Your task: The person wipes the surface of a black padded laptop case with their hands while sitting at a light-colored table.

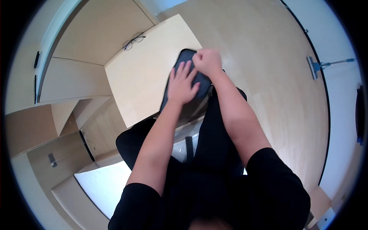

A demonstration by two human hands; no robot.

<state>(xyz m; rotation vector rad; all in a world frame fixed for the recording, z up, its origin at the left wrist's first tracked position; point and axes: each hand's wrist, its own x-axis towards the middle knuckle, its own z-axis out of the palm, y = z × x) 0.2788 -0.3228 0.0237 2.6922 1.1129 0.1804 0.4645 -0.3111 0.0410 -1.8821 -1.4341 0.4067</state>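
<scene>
A dark blue-grey, flat case (202,87) with black edging lies along the right edge of the light wooden tabletop (142,76), its near end reaching toward my lap. My left hand (182,85) rests flat on top of it, fingers spread. At the case's far right edge, my right hand (209,62) is closed, thumb and fingers drawn together and slightly blurred. Whatever is between those fingers is hidden. Both hands cover much of the case's surface.
A pair of thin-framed eyeglasses (134,40) lies at the table's far edge. Pale wooden cabinets (76,78) stand on the left. A mop (313,68) leans by the right wall. Something white like a mattress (105,186) is at lower left. My black-clad legs are under the table's near edge.
</scene>
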